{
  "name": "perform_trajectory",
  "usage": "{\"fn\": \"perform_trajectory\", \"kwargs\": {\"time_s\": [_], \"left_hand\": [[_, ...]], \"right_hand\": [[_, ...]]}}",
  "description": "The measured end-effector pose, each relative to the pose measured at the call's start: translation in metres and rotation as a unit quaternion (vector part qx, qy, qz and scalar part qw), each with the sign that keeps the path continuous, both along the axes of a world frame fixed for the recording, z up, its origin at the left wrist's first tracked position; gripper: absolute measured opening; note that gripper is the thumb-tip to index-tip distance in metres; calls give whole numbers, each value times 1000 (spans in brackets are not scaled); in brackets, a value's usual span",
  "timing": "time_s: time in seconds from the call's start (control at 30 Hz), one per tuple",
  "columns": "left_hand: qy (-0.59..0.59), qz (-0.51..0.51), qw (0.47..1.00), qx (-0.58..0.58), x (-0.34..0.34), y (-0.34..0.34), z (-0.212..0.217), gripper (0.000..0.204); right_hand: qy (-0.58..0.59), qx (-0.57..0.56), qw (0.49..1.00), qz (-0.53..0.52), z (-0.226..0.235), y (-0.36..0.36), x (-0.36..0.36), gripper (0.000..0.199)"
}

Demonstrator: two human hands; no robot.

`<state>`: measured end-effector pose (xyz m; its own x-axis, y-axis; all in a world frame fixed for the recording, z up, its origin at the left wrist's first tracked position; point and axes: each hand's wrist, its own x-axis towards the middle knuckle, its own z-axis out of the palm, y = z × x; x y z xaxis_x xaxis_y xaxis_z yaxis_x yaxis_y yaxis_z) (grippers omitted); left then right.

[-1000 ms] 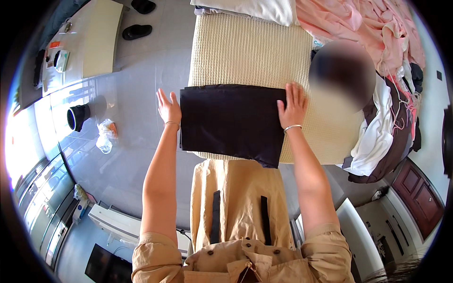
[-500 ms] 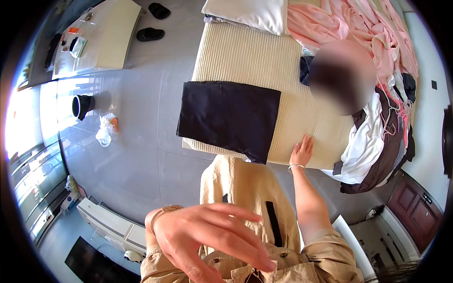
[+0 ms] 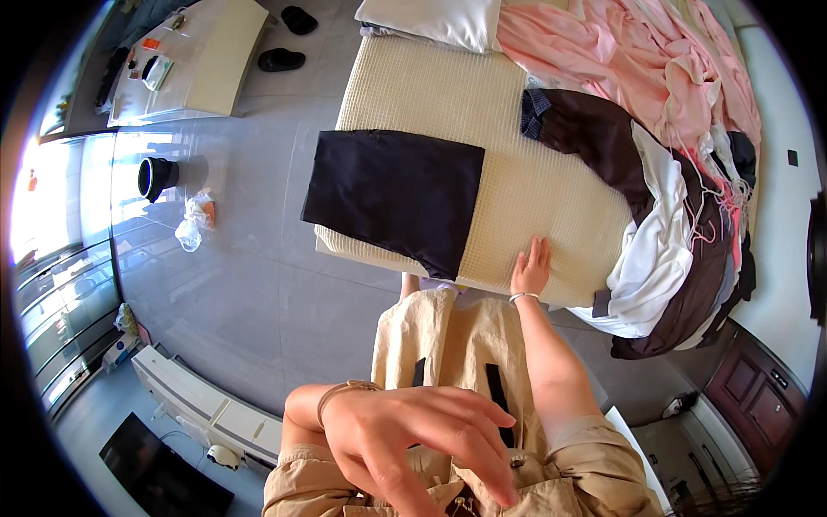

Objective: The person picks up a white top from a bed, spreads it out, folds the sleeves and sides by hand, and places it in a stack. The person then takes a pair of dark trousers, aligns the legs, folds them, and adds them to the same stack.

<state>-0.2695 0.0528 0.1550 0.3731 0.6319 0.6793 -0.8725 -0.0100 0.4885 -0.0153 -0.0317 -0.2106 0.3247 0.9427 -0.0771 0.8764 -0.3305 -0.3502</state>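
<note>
My right hand (image 3: 531, 269) rests flat on the cream ribbed cover of the bed or sofa (image 3: 551, 211), fingers stretched out, nothing held. A bracelet circles its wrist. Close before my chest hovers my left hand (image 3: 422, 431), empty, its fingers loosely bent and apart; it hides part of my tan clothing. To the left of my right hand lies a flat, folded black garment (image 3: 394, 198), one corner hanging over the front edge. On the other side, a dark brown garment with a checked cuff (image 3: 577, 125) stretches toward a white garment (image 3: 655, 258).
Pink fabric (image 3: 612, 52) is heaped at the far right, with pink and white hangers (image 3: 719, 202) among clothes. A white pillow-like bundle (image 3: 431, 21) lies at the far end. On the grey floor are black slippers (image 3: 282, 59), a bin (image 3: 157, 178) and a plastic bag (image 3: 195, 222).
My left hand has shifted right and slightly down. The right hand stays on the cover. The view has moved a little, and the brown garment, earlier behind a blurred patch, now shows.
</note>
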Motion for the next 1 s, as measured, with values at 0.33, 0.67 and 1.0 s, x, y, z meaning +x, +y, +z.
{"fn": "perform_trajectory", "kwargs": {"time_s": [0.33,0.67,1.0], "left_hand": [[66,-78,990,-95,24,-19,-2,38],[396,247,503,-728,-58,-87,-311,23],[413,367,423,-718,-134,-28,-340,38]], "right_hand": [[8,-6,1000,-4,7,0,2,57],[365,-195,909,-47,22,-37,-93,28],[601,-223,716,-276,2,-16,-145,15]]}}
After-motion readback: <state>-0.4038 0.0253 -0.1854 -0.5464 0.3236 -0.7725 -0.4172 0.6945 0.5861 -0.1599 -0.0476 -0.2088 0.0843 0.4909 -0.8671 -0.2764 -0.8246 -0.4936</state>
